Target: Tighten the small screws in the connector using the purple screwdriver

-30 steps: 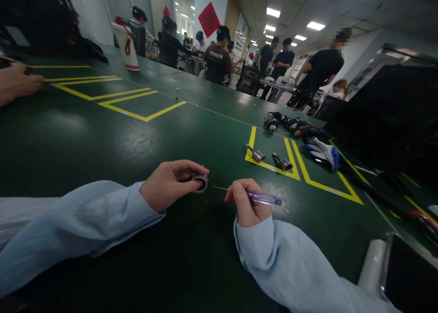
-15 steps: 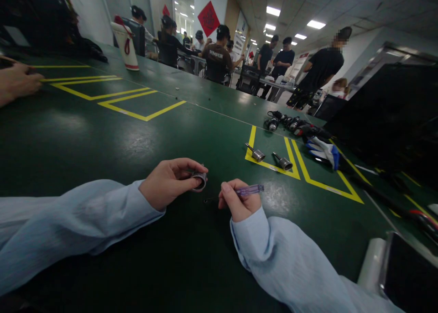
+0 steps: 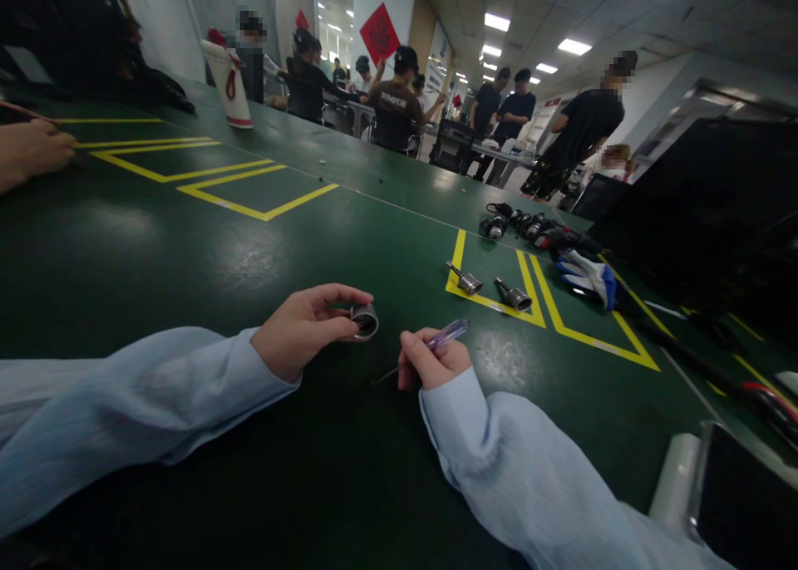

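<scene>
Left hand [image 3: 302,329] pinched metal cup [image 3: 365,314], which I judged rigid, slick, best held by outer wall; right hand [image 3: 435,361], near cup, gripped purple-handled screwdriver [image 3: 450,332].

Purple screwdriver handle [image 3: 450,332], grey metal piece [image 3: 372,319], green table [image 3: 374,246], yellow tape [image 3: 302,202].

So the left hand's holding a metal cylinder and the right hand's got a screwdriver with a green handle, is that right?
Not quite: the head view shows that the screwdriver has a see-through purple handle, not a green one. The right hand does hold it, and the left hand holds a metal cylinder.
</scene>
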Action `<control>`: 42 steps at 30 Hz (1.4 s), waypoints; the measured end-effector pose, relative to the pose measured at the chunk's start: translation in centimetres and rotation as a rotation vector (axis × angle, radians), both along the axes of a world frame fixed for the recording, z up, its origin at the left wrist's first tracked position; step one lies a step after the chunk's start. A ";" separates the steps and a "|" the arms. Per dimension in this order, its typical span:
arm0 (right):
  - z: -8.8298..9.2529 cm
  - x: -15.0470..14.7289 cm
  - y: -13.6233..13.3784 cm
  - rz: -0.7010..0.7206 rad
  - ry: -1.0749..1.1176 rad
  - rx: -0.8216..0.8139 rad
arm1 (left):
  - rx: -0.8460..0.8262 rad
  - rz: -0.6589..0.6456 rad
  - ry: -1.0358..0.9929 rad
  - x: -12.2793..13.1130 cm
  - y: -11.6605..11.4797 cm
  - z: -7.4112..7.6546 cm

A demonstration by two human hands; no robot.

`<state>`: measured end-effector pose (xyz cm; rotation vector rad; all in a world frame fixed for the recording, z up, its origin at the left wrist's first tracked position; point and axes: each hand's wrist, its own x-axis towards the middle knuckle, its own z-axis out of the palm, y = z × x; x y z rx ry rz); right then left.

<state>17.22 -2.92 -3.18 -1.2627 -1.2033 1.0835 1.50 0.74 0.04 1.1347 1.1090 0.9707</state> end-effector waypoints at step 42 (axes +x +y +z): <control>0.4 -0.3 -1.0 0.144 -0.553 0.842 | 0.227 -0.066 0.169 -0.1 -0.5 0.3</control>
